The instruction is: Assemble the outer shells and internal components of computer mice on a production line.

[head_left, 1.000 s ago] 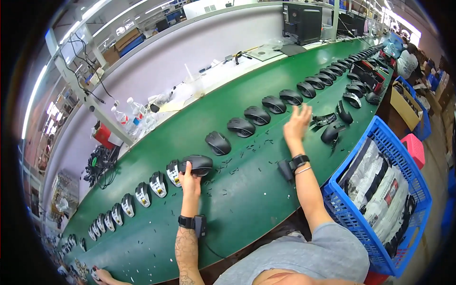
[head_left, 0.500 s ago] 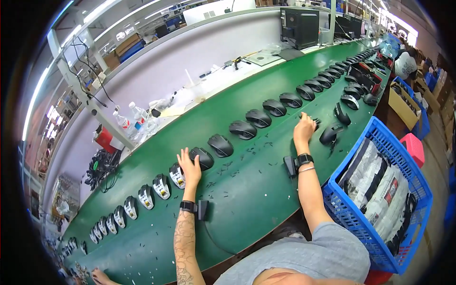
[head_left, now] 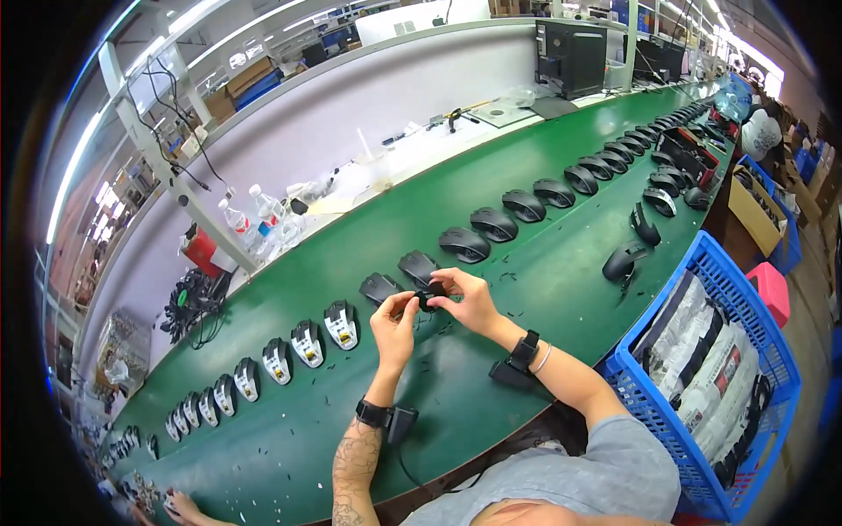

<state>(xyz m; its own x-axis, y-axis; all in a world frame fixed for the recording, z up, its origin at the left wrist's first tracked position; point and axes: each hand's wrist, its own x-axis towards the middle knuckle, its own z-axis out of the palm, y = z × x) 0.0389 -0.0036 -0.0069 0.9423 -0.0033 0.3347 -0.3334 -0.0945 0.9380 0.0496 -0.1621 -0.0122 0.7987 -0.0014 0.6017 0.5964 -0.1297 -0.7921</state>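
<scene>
1. Now that the right hand is returning from two o'clock, it is pinching a small black part near centre.
2. Left hand is pinching its nine-o'clock edge, no longer touching the black mouse lying at ten o'clock on the bench.
3. Both hands are apparently working one piece.

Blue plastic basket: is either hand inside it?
No, the left hand and right hand hold a small black part over the green table.
</scene>
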